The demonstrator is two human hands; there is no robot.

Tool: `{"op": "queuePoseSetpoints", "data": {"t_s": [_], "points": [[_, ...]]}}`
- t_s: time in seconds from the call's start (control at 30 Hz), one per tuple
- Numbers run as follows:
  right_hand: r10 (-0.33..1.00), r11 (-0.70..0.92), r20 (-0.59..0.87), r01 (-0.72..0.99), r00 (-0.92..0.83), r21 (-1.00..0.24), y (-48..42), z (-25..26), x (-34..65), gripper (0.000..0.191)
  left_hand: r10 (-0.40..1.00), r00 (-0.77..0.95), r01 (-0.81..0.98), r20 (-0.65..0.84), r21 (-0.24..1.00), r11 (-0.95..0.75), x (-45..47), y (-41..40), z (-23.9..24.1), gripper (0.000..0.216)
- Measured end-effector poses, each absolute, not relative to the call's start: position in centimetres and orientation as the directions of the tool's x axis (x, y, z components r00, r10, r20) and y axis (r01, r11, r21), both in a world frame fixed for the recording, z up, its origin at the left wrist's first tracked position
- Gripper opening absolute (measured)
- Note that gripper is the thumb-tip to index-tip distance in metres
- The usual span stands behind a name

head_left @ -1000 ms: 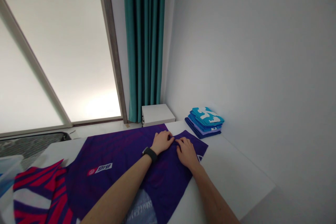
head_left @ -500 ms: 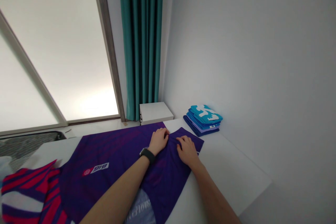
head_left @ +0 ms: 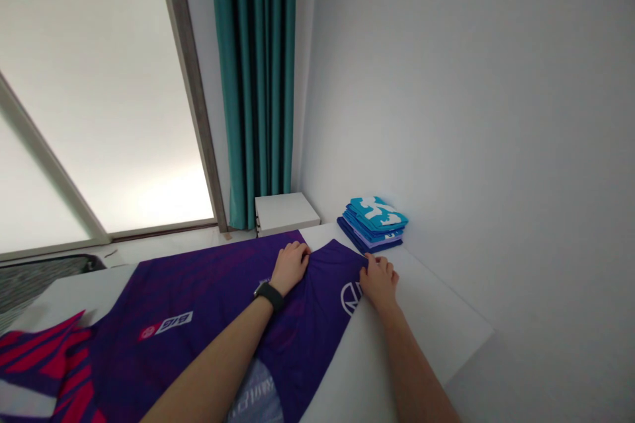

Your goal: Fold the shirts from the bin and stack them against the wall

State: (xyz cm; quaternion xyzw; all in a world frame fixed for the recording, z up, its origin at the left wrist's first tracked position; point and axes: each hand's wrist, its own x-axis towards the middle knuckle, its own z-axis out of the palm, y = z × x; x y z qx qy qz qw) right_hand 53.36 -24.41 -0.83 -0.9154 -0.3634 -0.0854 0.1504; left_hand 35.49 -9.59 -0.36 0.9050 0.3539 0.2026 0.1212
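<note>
Right hand (head_left: 380,282) further right; its fingers, like left hand (head_left: 289,266), closed on purple jersey (head_left: 208,291) over white table (head_left: 426,317).

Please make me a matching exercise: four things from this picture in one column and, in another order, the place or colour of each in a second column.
1. purple jersey
2. stack of folded shirts
3. curtain
4. watch

a. black, on the left wrist
b. teal, hanging beside the window
c. spread on the table, gripped at its far edge by the left hand and the right hand
d. blue, on the table's far corner by the wall

Pairs: 1-c, 2-d, 3-b, 4-a.
</note>
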Motion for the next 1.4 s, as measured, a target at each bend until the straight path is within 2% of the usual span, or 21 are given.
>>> {"op": "queuePoseSetpoints", "data": {"t_s": [0.13, 0.3, 0.53, 0.7, 0.77, 0.87, 0.93, 1.03, 1.27, 1.4], "points": [[0.617, -0.723, 0.238, 0.659, 0.751, -0.207, -24.4, -0.9, 54.0, 0.038, 0.695, 0.663, 0.598, 0.279, 0.361, -0.716, 35.6, -9.4, -0.5, 0.015], [0.612, -0.699, 0.263, 0.665, 0.746, -0.261, -24.0, -0.9, 54.1, 0.026, 0.698, 0.661, 0.595, 0.276, 0.373, -0.712, 35.6, -9.4, -0.5, 0.015], [0.669, -0.589, 0.315, 0.738, 0.674, -0.329, -22.8, -1.1, 53.2, 0.021, 0.696, 0.658, 0.565, 0.286, 0.423, -0.708, 35.6, -9.3, -0.4, 0.017], [0.703, -0.516, 0.335, 0.774, 0.627, -0.366, -22.1, -1.3, 52.7, 0.022, 0.647, 0.713, 0.492, 0.27, 0.464, -0.737, 34.5, -8.9, 2.2, 0.024], [0.708, -0.5, 0.341, 0.779, 0.619, -0.378, -22.1, -1.3, 52.7, 0.025, 0.58, 0.762, 0.438, 0.289, 0.43, -0.79, 33.1, -9.2, 3.5, 0.026], [0.709, -0.489, 0.345, 0.781, 0.616, -0.388, -22.0, -1.3, 52.8, 0.029, 0.443, 0.848, 0.37, 0.291, 0.274, -0.888, 29.8, -9.9, 4.6, 0.025], [0.71, -0.492, 0.342, 0.781, 0.616, -0.385, -22.0, -1.4, 52.9, 0.032, 0.439, 0.864, 0.397, 0.248, 0.203, -0.895, 27.2, -10.4, 4.4, 0.025], [0.715, -0.496, 0.339, 0.786, 0.611, -0.369, -22.0, -1.4, 52.9, 0.033, 0.483, 0.849, 0.453, 0.215, 0.173, -0.874, 23.8, -10.7, 3.1, 0.025], [0.704, -0.47, 0.356, 0.779, 0.614, -0.414, -22.1, -1.0, 52.6, 0.031, 0.538, 0.794, 0.463, 0.282, 0.294, -0.837, 21.2, -10.8, 0.9, 0.026], [0.706, -0.43, 0.378, 0.786, 0.599, -0.443, -21.4, 0.1, 52.1, 0.032, 0.559, 0.775, 0.426, 0.294, 0.409, -0.807, 21.1, -10.5, 0.7, 0.031]]}}
